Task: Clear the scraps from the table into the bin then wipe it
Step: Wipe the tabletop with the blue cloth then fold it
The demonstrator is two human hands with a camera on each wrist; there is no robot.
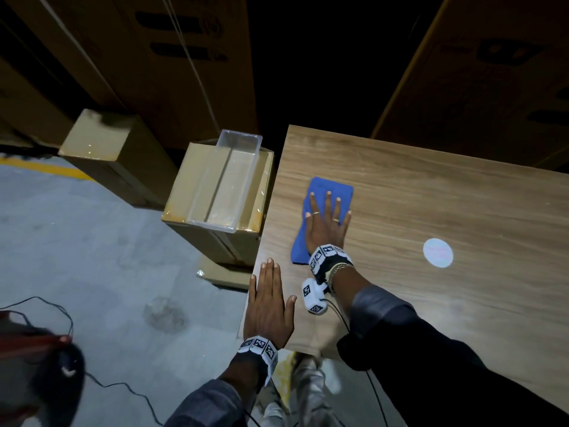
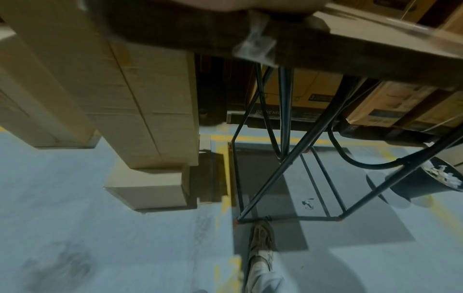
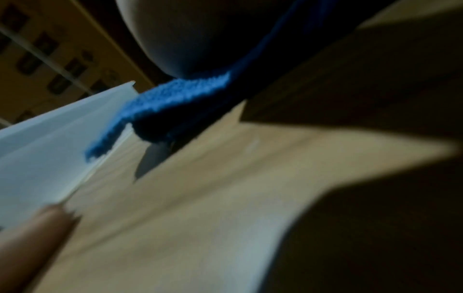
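Observation:
A blue cloth [image 1: 329, 192] lies folded on the wooden table [image 1: 431, 211] near its left side. My right hand [image 1: 328, 220] presses flat on the cloth with straight, spread fingers. The right wrist view shows the cloth [image 3: 180, 95] bunched under the palm, blurred. My left hand [image 1: 269, 303] lies flat on the table's near left corner, fingers straight and together, holding nothing. A black bin [image 2: 426, 180] with white paper scraps inside stands on the floor beyond the table's legs, seen only in the left wrist view.
A clear plastic tray [image 1: 228, 180] sits on a cardboard box [image 1: 191, 186] just left of the table. A round pale sticker [image 1: 437, 252] marks the tabletop at right. More boxes stand behind. A cable [image 1: 55, 309] trails over the grey floor.

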